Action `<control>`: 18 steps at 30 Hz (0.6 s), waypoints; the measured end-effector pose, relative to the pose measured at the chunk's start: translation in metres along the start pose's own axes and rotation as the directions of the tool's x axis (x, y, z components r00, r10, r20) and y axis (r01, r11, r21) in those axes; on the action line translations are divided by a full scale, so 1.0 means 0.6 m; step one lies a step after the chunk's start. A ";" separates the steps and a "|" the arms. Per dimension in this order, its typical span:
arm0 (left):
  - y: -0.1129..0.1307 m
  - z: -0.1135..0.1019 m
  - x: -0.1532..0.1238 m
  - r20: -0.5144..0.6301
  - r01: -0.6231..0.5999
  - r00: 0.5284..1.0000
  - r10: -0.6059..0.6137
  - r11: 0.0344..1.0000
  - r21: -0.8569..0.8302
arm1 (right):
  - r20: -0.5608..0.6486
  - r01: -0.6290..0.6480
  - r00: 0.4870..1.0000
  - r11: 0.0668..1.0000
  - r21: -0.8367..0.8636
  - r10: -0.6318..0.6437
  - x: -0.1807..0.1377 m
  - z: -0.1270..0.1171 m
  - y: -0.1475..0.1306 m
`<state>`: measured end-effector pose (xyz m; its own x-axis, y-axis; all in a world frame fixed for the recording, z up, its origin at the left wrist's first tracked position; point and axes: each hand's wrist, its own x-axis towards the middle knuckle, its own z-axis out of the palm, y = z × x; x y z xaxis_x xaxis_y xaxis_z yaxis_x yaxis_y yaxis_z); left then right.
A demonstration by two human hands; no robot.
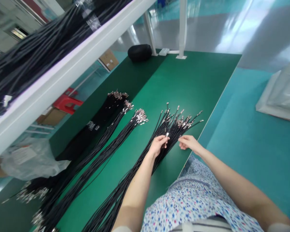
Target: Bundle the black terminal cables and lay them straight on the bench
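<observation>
A loose bundle of thin black cables [137,167] runs diagonally over the green table [195,77], its metal-tipped ends [183,122] fanned out at the far end. My left hand [159,145] is over this bundle, its fingers pinched on one black cable just below a shiny connector [167,134]. To the right, by the table's edge, my right hand [188,142] is closed with the fingertips together beside the bundle. Whether it grips a cable or anything else is too small to tell. The two hands are a short distance apart.
Left of my bundle lie more cable bundles [111,137] with metal ends. A white shelf beam [70,72] carrying black cables [48,45] crosses the upper left. A black rolled item [139,52] rests by the white posts. A clear plastic bag [26,158] sits at left.
</observation>
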<state>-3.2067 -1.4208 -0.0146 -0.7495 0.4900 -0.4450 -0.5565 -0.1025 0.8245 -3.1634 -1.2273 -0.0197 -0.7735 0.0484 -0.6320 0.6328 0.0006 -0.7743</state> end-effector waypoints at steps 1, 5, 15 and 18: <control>-0.002 0.005 -0.003 0.003 -0.006 1.000 0.006 1.000 -0.011 | 0.036 0.053 0.998 0.993 0.106 -0.057 0.000 0.009 -0.015; -0.013 0.018 -0.004 -0.025 -0.038 0.999 0.038 0.999 -0.037 | 0.089 0.173 0.973 0.929 0.329 -0.212 0.021 0.027 -0.083; -0.024 0.019 0.037 -0.301 -0.008 0.953 0.029 0.998 0.070 | 0.245 0.068 0.967 0.998 0.008 -0.068 0.070 0.058 -0.055; -0.025 0.015 0.043 -0.285 0.011 0.958 0.028 0.991 0.133 | 0.207 0.088 0.975 0.995 -0.055 -0.075 0.081 0.056 -0.045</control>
<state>-3.2144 -1.3991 -0.0353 -0.8359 0.2197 -0.5030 -0.5119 0.0188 0.8588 -3.2194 -1.2586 -0.0306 -0.8095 -0.1598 -0.5650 0.5634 0.0595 -0.8240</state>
